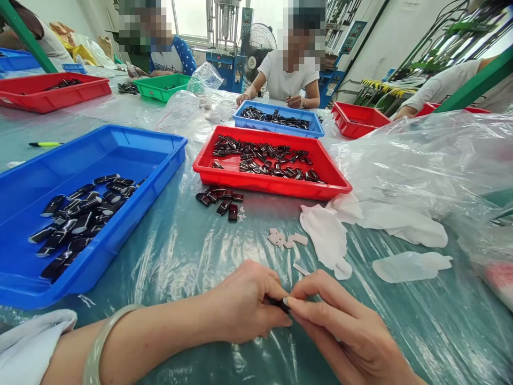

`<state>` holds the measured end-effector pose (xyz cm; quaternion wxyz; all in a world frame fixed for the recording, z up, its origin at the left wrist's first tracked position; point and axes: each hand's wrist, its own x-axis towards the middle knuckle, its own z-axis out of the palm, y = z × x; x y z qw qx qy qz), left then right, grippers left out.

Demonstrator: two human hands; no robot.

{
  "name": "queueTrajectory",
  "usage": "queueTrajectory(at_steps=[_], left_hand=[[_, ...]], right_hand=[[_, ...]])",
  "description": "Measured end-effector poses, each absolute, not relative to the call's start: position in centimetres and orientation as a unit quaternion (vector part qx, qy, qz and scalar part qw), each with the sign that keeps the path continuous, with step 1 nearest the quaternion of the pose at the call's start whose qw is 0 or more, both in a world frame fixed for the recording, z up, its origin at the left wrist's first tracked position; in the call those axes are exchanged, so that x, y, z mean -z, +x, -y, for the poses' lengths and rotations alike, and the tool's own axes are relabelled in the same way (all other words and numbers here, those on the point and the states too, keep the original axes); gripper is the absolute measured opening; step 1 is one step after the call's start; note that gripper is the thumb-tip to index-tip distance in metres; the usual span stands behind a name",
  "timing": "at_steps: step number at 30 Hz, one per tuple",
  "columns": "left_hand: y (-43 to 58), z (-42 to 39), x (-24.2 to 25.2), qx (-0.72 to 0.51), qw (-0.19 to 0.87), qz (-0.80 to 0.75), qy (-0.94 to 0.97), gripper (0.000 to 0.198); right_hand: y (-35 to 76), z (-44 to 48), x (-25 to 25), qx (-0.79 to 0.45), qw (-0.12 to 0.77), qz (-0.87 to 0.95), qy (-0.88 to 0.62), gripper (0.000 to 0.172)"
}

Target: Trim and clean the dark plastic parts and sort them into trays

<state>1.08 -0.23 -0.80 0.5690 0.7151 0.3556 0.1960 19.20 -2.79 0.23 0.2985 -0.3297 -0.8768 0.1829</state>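
Our hands are bare; on the left arm we wear a folded white sleeve and a smooth, pale grey-green bangle.

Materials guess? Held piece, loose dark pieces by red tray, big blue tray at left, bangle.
Held piece: dark, mostly hidden; can't tell.
Loose dark pieces: probably glossy plastic, given sharp highlights and a reddish tint on one; glass possible.
Big blue tray: likely moulded plastic, semi-gloss; uniform colour, thick rim.
Bangle: pale greenish, smooth, polished sheen; stone, glass or resin.
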Motion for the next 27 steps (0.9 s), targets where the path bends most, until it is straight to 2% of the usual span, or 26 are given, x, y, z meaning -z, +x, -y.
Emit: queueTrajectory(at_steps=[3, 8, 13, 18, 22, 27], left_hand=[[1.1, 0.3, 0.9, -0.191, 0.576, -0.370, 0.704, 0.014], [1.1, 0.4, 1.2, -0.181, 0.589, -0.386, 0.687, 0.012], [1.1, 0.3, 1.0, -0.179, 0.569, -0.389, 0.702, 0.011], [0.9, 0.3, 1.2, -0.186, 0.561, -0.383, 0.709, 0.013], [0.8, 0.2, 1.3, -0.193, 0.548, -0.375, 0.722, 0.011], [0.8, 0.1, 1.4, -0.204, 0.547, -0.367, 0.724, 0.014]], right_hand=[[19.2, 2.7, -0.5, -0.187, 0.295, 0.876, -0.332, 0.021], [18.5, 0.6, -2.3, -0.265, 0.250, 0.860, -0.357, 0.016], [16.1, -4.0, -2.3, -0.181, 0.235, 0.856, -0.425, 0.014], [13.0, -8.1, -0.1, -0.140, 0.174, 0.873, -0.434, 0.008], [11.6, -9.6, 1.0, -0.113, 0.119, 0.886, -0.433, 0.016], [10.9, -9.8, 1.1, -0.088, 0.083, 0.891, -0.438, 0.018]])
